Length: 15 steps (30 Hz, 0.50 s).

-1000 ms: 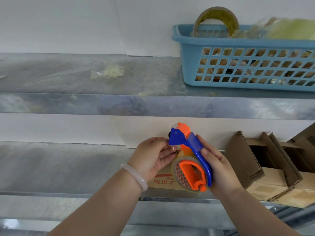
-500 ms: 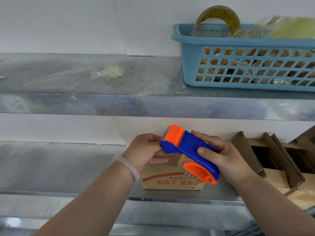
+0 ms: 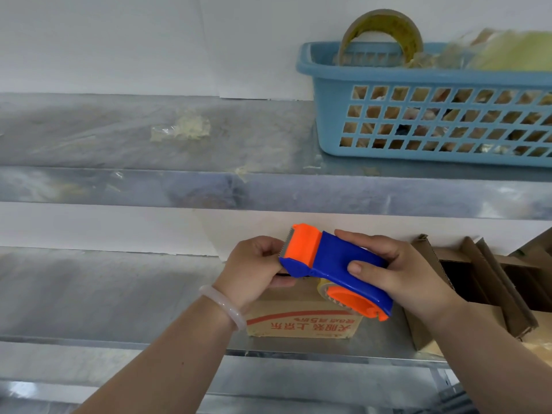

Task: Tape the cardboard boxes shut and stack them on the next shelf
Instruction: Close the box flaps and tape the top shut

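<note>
A blue and orange tape dispenser (image 3: 331, 264) lies across the top of a small cardboard box (image 3: 304, 322) with red print, which stands on the lower metal shelf (image 3: 119, 294). My right hand (image 3: 400, 273) grips the dispenser's blue handle from the right. My left hand (image 3: 257, 267) has its fingers curled at the dispenser's toothed orange front end, above the box's left side; what they pinch is hidden. The box's top is mostly covered by the hands and dispenser.
Open cardboard boxes (image 3: 484, 282) with raised flaps crowd the lower shelf at right. On the upper shelf (image 3: 89, 138) stands a blue plastic basket (image 3: 433, 115) holding a tape roll (image 3: 382, 28) and crumpled film. Tape scraps (image 3: 182, 130) lie on that shelf's left part.
The dispenser has tipped from upright to lying flat over the box and moved a little down and left. My left hand stayed at its front end.
</note>
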Motion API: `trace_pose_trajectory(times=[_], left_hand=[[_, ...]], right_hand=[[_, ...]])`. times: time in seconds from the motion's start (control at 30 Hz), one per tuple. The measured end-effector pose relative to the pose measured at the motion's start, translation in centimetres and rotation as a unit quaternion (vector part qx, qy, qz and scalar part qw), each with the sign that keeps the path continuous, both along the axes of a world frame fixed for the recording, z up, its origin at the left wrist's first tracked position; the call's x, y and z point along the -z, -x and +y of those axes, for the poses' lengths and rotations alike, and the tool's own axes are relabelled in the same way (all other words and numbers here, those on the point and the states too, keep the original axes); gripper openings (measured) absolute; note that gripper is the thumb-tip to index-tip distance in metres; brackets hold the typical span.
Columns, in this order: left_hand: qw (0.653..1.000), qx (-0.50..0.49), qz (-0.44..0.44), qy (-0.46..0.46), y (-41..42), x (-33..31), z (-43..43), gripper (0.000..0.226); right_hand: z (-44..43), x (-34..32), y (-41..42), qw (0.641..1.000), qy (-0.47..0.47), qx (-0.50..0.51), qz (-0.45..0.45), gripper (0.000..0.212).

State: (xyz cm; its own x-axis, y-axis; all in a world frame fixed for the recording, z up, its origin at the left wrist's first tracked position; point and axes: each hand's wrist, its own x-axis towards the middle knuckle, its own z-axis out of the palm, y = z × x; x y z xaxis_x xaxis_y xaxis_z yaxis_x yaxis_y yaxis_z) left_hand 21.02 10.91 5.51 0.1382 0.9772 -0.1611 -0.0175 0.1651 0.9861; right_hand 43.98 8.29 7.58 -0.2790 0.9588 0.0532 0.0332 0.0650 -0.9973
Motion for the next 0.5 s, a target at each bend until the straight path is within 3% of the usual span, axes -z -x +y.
trace_pose_trajectory(times=[0.5], left_hand=[[0.989, 0.018, 0.123, -0.085, -0.2, -0.4, 0.9, 0.013]], right_hand=[[-0.8, 0.3, 0.2, 1.0, -0.023, -0.004, -0.019, 0.041]])
